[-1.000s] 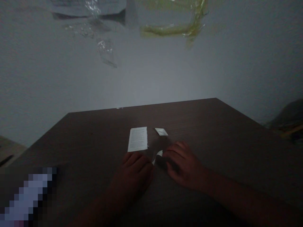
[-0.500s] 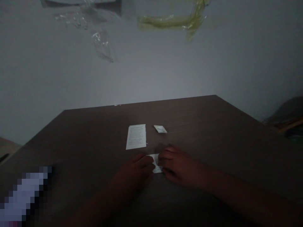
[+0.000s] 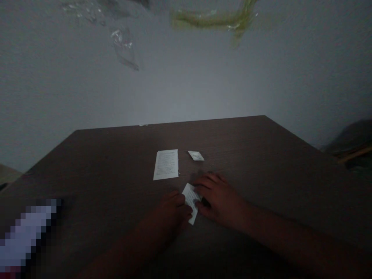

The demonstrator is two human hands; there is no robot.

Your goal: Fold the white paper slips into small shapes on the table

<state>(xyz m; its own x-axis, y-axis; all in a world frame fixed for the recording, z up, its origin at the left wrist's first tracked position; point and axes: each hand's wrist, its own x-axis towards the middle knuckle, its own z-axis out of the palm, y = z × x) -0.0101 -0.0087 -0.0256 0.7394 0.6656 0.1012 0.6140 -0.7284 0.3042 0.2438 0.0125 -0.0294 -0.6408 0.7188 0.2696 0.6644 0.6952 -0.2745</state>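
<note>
A small printed piece of paper (image 3: pixel 190 197) lies slanted on the dark wooden table between my two hands. My left hand (image 3: pixel 174 209) is closed on its left and lower side, fingers curled over the edge. My right hand (image 3: pixel 219 195) has its fingers bent over the upper right side, with the thumb against the paper lower down. Parts of the paper are hidden under the fingers of both hands. Beyond them lies a larger printed sheet (image 3: pixel 166 164), flat on the table. To its right rests a small folded piece of paper (image 3: pixel 196 155).
The table (image 3: pixel 116 155) reaches back to a pale wall (image 3: pixel 186 85) with yellow tape (image 3: pixel 209 19) and clear tape (image 3: pixel 124 44) stuck on it. A blurred-out bright object (image 3: pixel 27 236) lies at the near left. Dark items (image 3: pixel 357 143) stand beyond the right edge.
The paper between my hands has turned from lying straight to slanted, and more of its print shows. My right hand's thumb and fingers have shifted on it. The other papers stay put.
</note>
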